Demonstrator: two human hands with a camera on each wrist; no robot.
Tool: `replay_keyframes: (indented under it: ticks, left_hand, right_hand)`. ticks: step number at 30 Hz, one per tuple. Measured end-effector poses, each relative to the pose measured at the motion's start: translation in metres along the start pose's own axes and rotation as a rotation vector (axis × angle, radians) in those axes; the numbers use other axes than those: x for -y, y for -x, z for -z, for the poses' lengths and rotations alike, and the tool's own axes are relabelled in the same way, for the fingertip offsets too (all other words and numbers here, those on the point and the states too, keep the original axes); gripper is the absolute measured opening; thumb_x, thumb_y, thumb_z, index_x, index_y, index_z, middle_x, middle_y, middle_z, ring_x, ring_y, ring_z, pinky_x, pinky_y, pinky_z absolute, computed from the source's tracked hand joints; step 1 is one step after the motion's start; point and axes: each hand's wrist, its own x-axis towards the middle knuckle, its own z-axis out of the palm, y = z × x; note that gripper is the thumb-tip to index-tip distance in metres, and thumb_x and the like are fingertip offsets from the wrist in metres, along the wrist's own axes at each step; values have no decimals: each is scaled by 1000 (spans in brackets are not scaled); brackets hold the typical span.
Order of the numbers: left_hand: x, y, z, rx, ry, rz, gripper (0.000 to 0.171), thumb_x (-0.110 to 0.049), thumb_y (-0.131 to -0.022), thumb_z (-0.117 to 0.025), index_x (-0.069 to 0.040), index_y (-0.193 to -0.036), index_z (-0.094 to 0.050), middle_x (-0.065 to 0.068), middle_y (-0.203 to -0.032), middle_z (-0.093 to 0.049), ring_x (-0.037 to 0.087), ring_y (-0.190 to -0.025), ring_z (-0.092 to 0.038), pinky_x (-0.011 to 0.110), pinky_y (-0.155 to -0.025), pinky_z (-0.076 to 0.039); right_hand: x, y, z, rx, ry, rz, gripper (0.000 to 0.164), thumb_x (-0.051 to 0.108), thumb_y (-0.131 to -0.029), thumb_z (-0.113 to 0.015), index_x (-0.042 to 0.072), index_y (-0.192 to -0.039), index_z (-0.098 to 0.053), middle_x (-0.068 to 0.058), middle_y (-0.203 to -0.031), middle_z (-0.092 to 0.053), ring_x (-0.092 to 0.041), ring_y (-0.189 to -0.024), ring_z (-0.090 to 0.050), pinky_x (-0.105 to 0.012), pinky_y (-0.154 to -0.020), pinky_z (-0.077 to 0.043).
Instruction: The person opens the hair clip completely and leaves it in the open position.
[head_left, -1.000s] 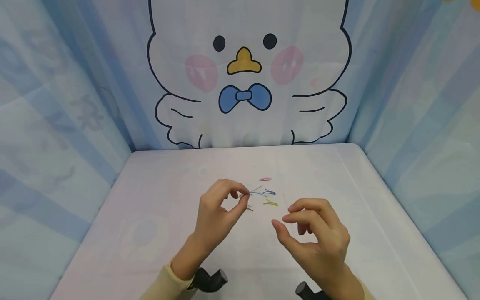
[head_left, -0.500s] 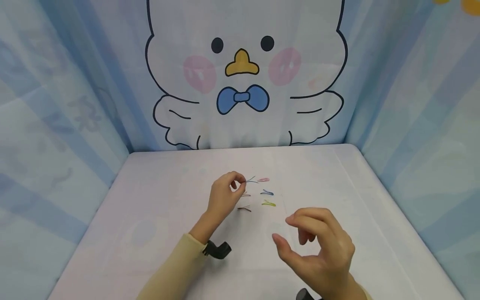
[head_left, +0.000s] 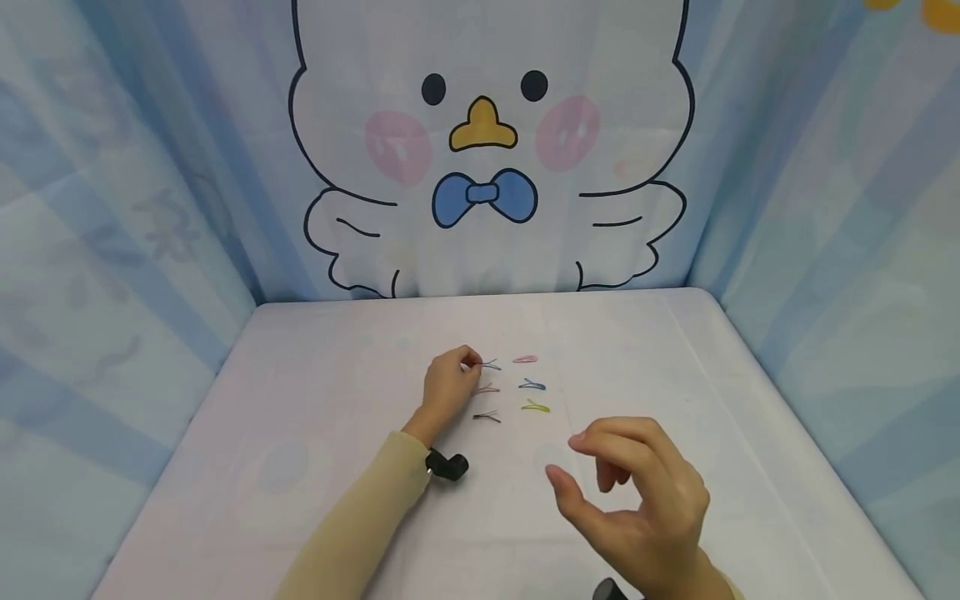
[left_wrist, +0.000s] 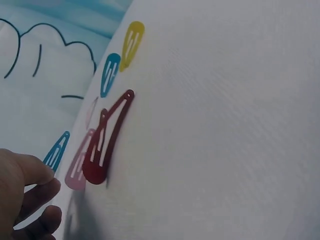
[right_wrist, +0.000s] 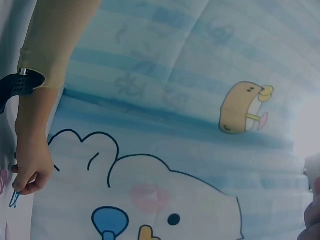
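Note:
My left hand (head_left: 452,382) pinches the rounded end of a blue snap hair clip (left_wrist: 58,150) low at the table, its prongs spread and pointing right. Nearer to me in the same column lie a pink hair clip (left_wrist: 75,175) and a dark red hair clip (left_wrist: 112,137), both sprung apart. To their right is a second column: a pink clip (head_left: 526,359), a blue clip (head_left: 532,384) and a yellow-green clip (head_left: 536,406). My right hand (head_left: 641,487) hovers at the front right, fingers loosely bent, thumb apart, holding nothing.
A pale cloth-covered table (head_left: 315,500) carries the clips near its middle. Printed curtains (head_left: 832,250) enclose the back and both sides. Each wrist wears a black camera mount, the left one (head_left: 447,465) beside the sleeve (head_left: 360,508).
My left hand has carried the blue hair clip away from me to the far end of the left column and lowered it to the table. My right hand drew back slightly, then stayed.

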Motion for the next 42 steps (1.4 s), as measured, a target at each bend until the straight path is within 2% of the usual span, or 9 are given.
replay_keyframes:
  ticks: [5,10,23,26,31,35,38,42]
  left_hand:
    - [8,1,-7,2,-50,5,5,-14,-96,-72,-13,-98,-75,2,-97,-73,15,-74,-58,31,-70,-48]
    - [9,0,-11,7,-82,-1,4,-14,-96,-72,-11,-98,-75,5,-95,-68,20,-82,-61,36,-76,-52]
    - [8,-4,-9,77,-58,47,7,-11,-94,-72,-9,-100,-72,7,-100,-66,22,-92,-60,39,-86,-52]
    - [11,-5,-7,107,-66,54,9,-11,-94,-72,-9,-102,-71,7,-102,-65,21,-92,-59,38,-87,-51]
    - [11,-9,0,175,-70,67,15,-13,-93,-73,-7,-107,-70,8,-104,-62,21,-91,-56,38,-87,-50]
    - [8,-8,7,217,-45,77,22,-13,-92,-74,-5,-111,-70,9,-105,-62,21,-92,-56,38,-86,-50]
    - [8,-4,10,221,-30,78,24,-15,-93,-74,-5,-114,-69,9,-106,-63,20,-92,-57,37,-85,-50]
    - [4,7,14,207,7,69,25,-20,-96,-71,-6,-117,-68,9,-108,-64,20,-92,-58,37,-83,-51]
  right_hand:
    - [-2,1,0,-12,-17,5,31,20,-92,-78,-7,-83,-67,-16,-75,-60,-9,-56,-39,-13,-51,-28]
    - [-4,2,1,-10,-8,1,30,20,-92,-78,-7,-82,-67,-16,-75,-60,-9,-56,-39,-13,-51,-29]
    - [-13,4,-3,35,76,-39,35,26,-95,-74,-5,-81,-68,-14,-75,-61,-9,-56,-40,-15,-50,-32]
    - [-19,7,-4,64,115,-80,37,31,-97,-72,-4,-83,-69,-13,-77,-61,-9,-55,-40,-16,-50,-33]
    - [-46,19,-10,165,182,-165,34,35,-98,-69,1,-91,-71,-9,-86,-66,-9,-55,-42,-17,-50,-36]
    - [-80,30,-21,270,248,-219,18,22,-91,-76,5,-96,-71,-8,-90,-68,-8,-54,-43,-18,-49,-35]
    - [-107,39,-30,362,333,-284,18,14,-86,-81,7,-98,-70,-8,-91,-68,-8,-55,-43,-21,-48,-36]
    - [-140,55,-40,454,421,-375,17,16,-88,-81,9,-99,-70,-7,-93,-68,-12,-58,-47,-26,-50,-41]
